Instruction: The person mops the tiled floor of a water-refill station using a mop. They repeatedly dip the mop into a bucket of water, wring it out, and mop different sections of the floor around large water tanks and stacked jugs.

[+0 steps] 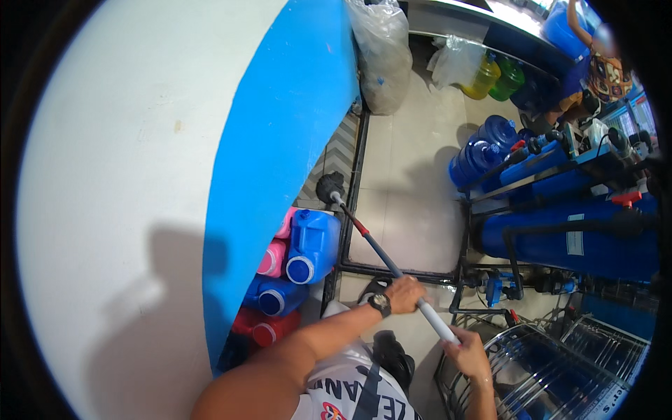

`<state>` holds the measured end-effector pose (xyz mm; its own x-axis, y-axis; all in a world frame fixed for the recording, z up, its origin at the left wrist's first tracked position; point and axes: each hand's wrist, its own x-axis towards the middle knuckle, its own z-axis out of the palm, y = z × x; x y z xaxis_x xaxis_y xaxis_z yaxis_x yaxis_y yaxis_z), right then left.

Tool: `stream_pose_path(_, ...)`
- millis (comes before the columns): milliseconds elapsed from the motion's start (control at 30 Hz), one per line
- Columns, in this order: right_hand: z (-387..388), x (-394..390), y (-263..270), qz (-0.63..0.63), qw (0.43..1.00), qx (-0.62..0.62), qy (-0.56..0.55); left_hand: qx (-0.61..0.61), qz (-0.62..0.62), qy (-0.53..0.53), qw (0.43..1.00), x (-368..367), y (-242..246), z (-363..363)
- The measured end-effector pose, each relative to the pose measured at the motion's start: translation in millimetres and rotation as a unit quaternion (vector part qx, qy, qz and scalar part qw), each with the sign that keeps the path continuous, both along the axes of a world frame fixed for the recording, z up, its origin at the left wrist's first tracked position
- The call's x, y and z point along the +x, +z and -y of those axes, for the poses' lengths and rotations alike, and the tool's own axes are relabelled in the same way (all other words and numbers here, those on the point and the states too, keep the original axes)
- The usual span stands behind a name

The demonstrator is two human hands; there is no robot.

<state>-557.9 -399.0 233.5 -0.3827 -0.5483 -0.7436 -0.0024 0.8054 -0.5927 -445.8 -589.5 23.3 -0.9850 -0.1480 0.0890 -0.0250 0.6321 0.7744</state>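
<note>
My left hand (407,294), with a watch on its wrist, grips the middle of a long pole. My right hand (467,349) is closed around the pole's white end. The pole (386,254) is grey with a red collar and slants away to the upper left. At its far end a dark mop-like head (331,186) rests on the grey zigzag-patterned floor strip (338,152) beside the wall. Just below that head stand a blue plastic jug (315,241) and pink jugs (273,257). Further down are another blue jug (273,299) and a red one (265,331).
Black pipes (359,152) run along the pale tiled floor (399,210). A bulging plastic bag (386,63) stands against the blue-and-white wall (262,131). Right are blue water bottles (472,160), a large blue tank (535,239) and a metal rack (546,362). A person (604,73) is at upper right.
</note>
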Motion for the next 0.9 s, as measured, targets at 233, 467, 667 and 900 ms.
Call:
stream_pose_path(233,90.4,18.1,-106.5,0.101,0.989,-0.055,-0.098,-0.091,0.067,0.084,0.990,21.1,-59.0,103.6)
stream_pose_path(467,129.8,81.2,-201.4,0.118,0.983,-0.113,-0.087,-0.161,0.180,0.147,0.959,66.1,-108.2,145.0)
stream_pose_path(667,35.0,60.8,-141.7,0.031,0.991,-0.120,-0.059,-0.097,0.031,0.185,0.977,55.5,-70.9,51.6)
stream_pose_path(900,-46.8,-14.0,4.7,-0.092,0.996,0.009,-0.004,0.024,0.013,-0.008,1.000,-13.0,-8.9,-20.4)
